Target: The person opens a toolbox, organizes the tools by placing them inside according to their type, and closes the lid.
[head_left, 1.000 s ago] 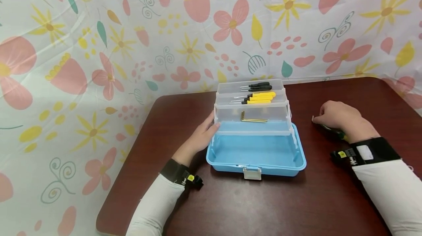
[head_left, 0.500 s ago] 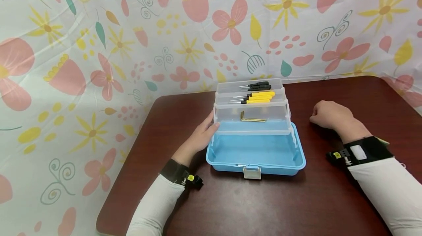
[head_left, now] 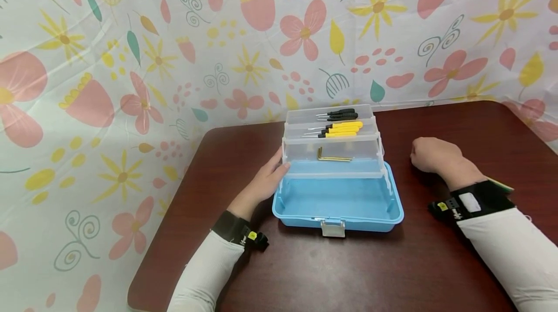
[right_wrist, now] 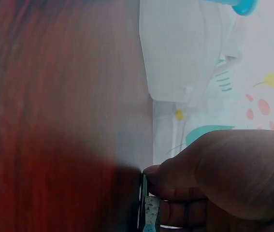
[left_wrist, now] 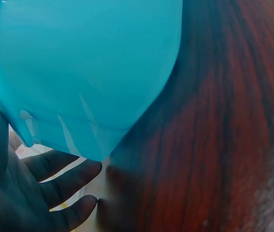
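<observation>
A blue toolbox (head_left: 337,227) stands open on the table, its clear tiered trays (head_left: 296,148) raised. My left hand (head_left: 267,179) rests on the left side of the trays, thumb at the front edge; in the left wrist view its fingers (left_wrist: 74,183) are spread loosely by the blue wall. Right of the box, my right hand (head_left: 436,154) is curled low over the table. It pinches a thin dark-edged tool with a speckled grey part (right_wrist: 151,210), mostly hidden by the hand; a green and yellow end (head_left: 500,185) shows past the wrist.
Black-handled screwdrivers (head_left: 342,114) lie in the top tray, yellow-handled ones (head_left: 344,129) in the middle, and brass-coloured hex keys (head_left: 333,157) in the lower tray. A flowered cloth (head_left: 244,36) hangs behind the dark red table (head_left: 322,273).
My right hand has shifted slightly left and turned knuckles-up; the dark tool, earlier visible below it, is now mostly covered. My left hand and the toolbox have stayed in place.
</observation>
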`<state>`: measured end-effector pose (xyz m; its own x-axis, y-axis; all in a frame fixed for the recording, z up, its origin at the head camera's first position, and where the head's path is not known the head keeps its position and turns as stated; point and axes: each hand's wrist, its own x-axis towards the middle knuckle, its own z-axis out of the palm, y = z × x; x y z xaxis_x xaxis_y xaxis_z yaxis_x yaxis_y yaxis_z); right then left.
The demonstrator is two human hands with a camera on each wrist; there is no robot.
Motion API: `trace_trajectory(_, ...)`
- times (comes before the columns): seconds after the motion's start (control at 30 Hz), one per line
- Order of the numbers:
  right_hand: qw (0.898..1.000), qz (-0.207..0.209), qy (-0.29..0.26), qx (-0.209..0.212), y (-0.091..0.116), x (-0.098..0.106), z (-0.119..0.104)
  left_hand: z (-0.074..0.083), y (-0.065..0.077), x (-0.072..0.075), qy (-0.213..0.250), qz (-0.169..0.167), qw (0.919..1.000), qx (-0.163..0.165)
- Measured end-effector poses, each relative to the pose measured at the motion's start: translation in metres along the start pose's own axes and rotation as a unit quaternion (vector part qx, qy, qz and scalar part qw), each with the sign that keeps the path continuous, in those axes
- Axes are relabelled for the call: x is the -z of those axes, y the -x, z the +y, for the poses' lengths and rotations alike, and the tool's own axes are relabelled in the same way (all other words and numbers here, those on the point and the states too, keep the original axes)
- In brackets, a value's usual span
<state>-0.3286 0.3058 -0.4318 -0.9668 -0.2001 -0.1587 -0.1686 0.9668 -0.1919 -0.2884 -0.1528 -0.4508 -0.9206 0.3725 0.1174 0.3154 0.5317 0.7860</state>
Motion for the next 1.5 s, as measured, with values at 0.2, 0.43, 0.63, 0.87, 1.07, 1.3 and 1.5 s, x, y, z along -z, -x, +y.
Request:
trace_trajectory(0.2, 1.000, -0.007, 0.004, 0.008, 0.0010, -0.0013, 0.0005, 0.0006, 0.0014, 0.0007, 0.022, -0.009, 0.9997, 0.001)
trace_trajectory(0.43, 1.000, -0.012, 0.010, 0.014, 0.0006, -0.0014, 0.0001, 0.0032, 0.0025, 0.0007, 0.028, -0.009, 0.9995, 0.007)
trace_trajectory(0.63, 1.000, -0.016, 0.009, 0.016, 0.0002, -0.0012, 0.0006, 0.0025, 0.0006, 0.0001, 0.014, -0.005, 0.9998, -0.009)
trace_trajectory(0.87, 1.000, -0.002, -0.004, 0.021, 0.0011, 0.0002, -0.0027, 0.0087, 0.0022, 0.0019, 0.015, -0.012, 0.9998, 0.001)
trace_trajectory(1.07, 1.000, 0.007, -0.008, 0.027, -0.0008, 0.0001, -0.0038, 0.0033, 0.0019, 0.0007, 0.010, -0.005, 0.9999, -0.008)
trace_trajectory(1.3, 0.999, 0.025, -0.020, 0.035, -0.0020, 0.0015, -0.0037, 0.0035, 0.0017, 0.0006, 0.012, -0.004, 0.9999, -0.011)
trace_trajectory(1.5, 0.997, 0.044, -0.046, 0.045, -0.0027, 0.0027, -0.0048, 0.0025, 0.0024, 0.0006, 0.013, -0.007, 0.9999, -0.008)
